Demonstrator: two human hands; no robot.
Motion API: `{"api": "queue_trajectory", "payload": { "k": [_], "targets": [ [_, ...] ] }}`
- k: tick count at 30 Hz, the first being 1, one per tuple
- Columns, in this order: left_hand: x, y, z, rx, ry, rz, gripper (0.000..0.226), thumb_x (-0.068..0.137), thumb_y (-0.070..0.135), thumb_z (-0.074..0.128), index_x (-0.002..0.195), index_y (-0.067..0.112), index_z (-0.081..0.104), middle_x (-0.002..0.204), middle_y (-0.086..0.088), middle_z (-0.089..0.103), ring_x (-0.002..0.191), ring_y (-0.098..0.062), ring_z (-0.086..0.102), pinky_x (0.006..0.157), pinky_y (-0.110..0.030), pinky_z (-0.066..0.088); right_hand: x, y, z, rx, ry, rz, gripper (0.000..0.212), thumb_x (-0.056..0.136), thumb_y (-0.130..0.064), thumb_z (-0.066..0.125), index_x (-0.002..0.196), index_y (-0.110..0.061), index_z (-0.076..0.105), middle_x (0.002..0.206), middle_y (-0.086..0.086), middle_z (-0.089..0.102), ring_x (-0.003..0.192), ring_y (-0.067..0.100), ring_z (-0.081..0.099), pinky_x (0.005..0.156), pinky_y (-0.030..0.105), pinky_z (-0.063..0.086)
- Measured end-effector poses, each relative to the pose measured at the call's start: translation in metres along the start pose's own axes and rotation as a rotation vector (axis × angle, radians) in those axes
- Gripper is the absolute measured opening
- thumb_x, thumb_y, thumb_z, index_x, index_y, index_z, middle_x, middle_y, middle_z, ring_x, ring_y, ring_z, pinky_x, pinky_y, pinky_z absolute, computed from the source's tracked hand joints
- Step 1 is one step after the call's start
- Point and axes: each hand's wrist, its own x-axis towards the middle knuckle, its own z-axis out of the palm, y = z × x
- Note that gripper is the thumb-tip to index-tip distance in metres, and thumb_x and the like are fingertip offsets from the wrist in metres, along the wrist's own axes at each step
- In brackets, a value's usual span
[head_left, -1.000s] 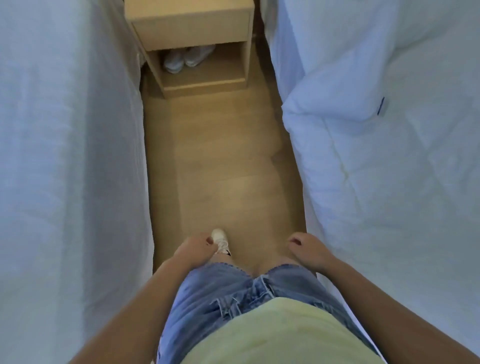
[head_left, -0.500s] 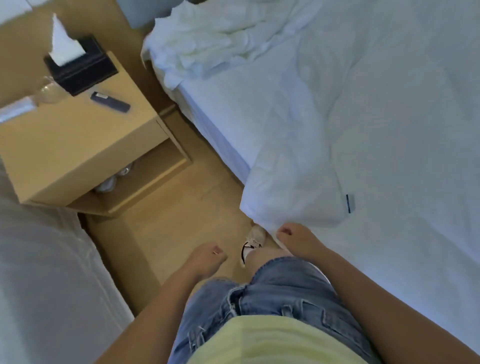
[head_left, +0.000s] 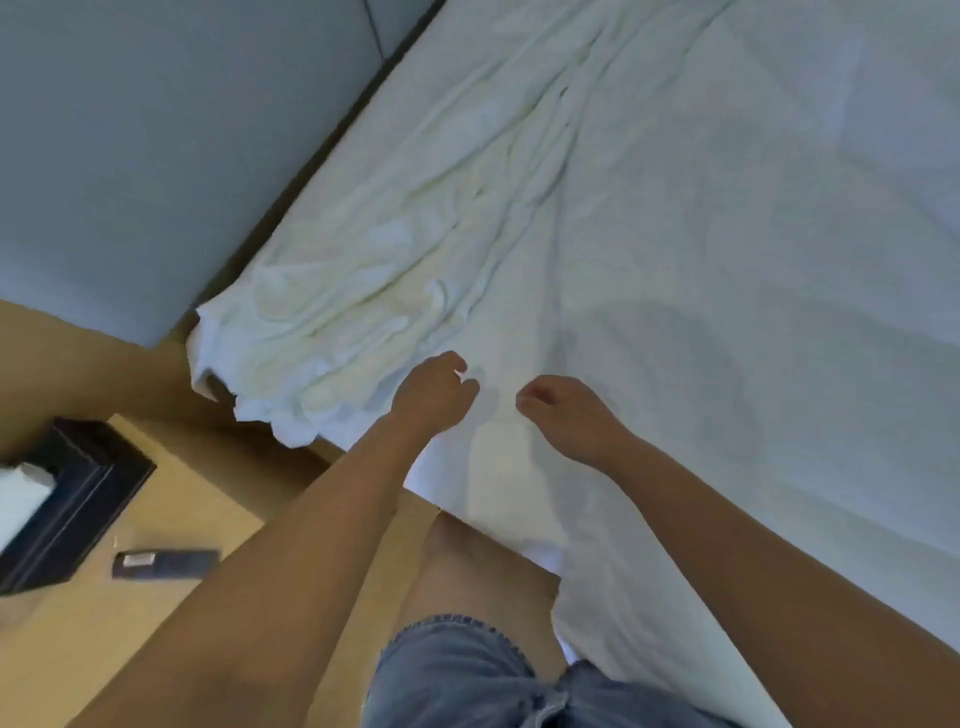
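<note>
Left grip (head_left: 434, 397) and right grip (head_left: 563, 415), loosely curled, empty, over the bed sheet (head_left: 675, 260); bed edge (head_left: 483, 514) just behind, flat sheet beyond.

Sheet (head_left: 426, 244) — white, spread out flat; heavily creased and bunched at left corner — edge draped over side, smoother rightward.
</note>
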Motion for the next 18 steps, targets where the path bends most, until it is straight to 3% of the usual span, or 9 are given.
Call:
{"api": "queue_trajectory", "payload": {
  "k": [3,6,11,12,14,16,18],
  "targets": [
    [0.096,0.026,-0.032,0.168,-0.001,0.185,0.040,0.091,0.028,0.052,0.129,0.014,0.050,0.129,-0.008,0.054,0.117,-0.026,0.050,0.094,-0.033,0.040,0.084,-0.038,-0.001,0.072,0.097,0.073,0.019,0.094,-0.023,0.046,0.090,-0.012,0.061,0.085,-0.002,0.061,0.080,0.016,0.055,0.063,0.022,0.037],
    [0.173,0.043,-0.043,0.331,0.027,0.314,0.043,0.091,0.026,0.052,0.132,0.014,0.047,0.130,-0.010,0.050,0.120,-0.029,0.046,0.093,-0.039,0.038,0.164,-0.063,-0.007,0.102,0.191,0.154,0.025,0.094,-0.020,0.045,0.103,-0.005,0.062,0.100,0.005,0.063,0.091,0.020,0.057,0.072,0.025,0.040],
    [0.276,0.061,-0.030,0.479,0.089,0.417,0.064,0.091,0.040,0.055,0.142,0.014,0.026,0.141,-0.013,0.033,0.126,-0.029,0.037,0.097,-0.039,0.036,0.264,-0.050,-0.024,0.161,0.398,0.280,0.033,0.093,-0.024,0.048,0.123,-0.011,0.054,0.120,0.001,0.055,0.111,0.018,0.052,0.085,0.021,0.034],
    [0.287,0.062,-0.028,0.463,0.097,0.426,0.057,0.093,0.038,0.051,0.140,0.013,0.030,0.136,-0.013,0.039,0.121,-0.029,0.042,0.095,-0.038,0.037,0.278,-0.044,-0.027,0.177,0.442,0.301,0.035,0.093,-0.023,0.048,0.126,-0.012,0.052,0.125,0.003,0.054,0.114,0.018,0.051,0.087,0.021,0.033],
    [0.298,0.061,-0.029,0.239,0.127,0.426,0.026,0.099,0.028,0.042,0.112,0.008,0.051,0.111,-0.013,0.056,0.102,-0.030,0.054,0.082,-0.037,0.040,0.297,-0.034,-0.029,0.240,0.508,0.334,0.039,0.094,-0.026,0.049,0.131,-0.013,0.048,0.132,0.005,0.051,0.117,0.019,0.049,0.091,0.024,0.034],
    [0.295,0.054,-0.045,-0.171,0.130,0.364,0.024,0.099,0.022,0.040,0.081,0.011,0.049,0.082,-0.009,0.057,0.085,-0.025,0.058,0.071,-0.033,0.038,0.313,-0.030,-0.035,0.406,0.564,0.336,0.048,0.094,-0.036,0.050,0.137,-0.017,0.040,0.137,0.006,0.046,0.122,0.019,0.046,0.097,0.029,0.036],
    [0.285,0.047,-0.074,-0.493,0.103,0.311,0.027,0.099,0.023,0.041,0.074,0.018,0.050,0.075,0.004,0.056,0.073,-0.004,0.058,0.069,-0.027,0.038,0.330,-0.037,-0.050,0.658,0.626,0.325,0.063,0.092,-0.047,0.051,0.144,-0.022,0.028,0.146,0.006,0.037,0.130,0.021,0.040,0.099,0.031,0.033]
  ]
}}
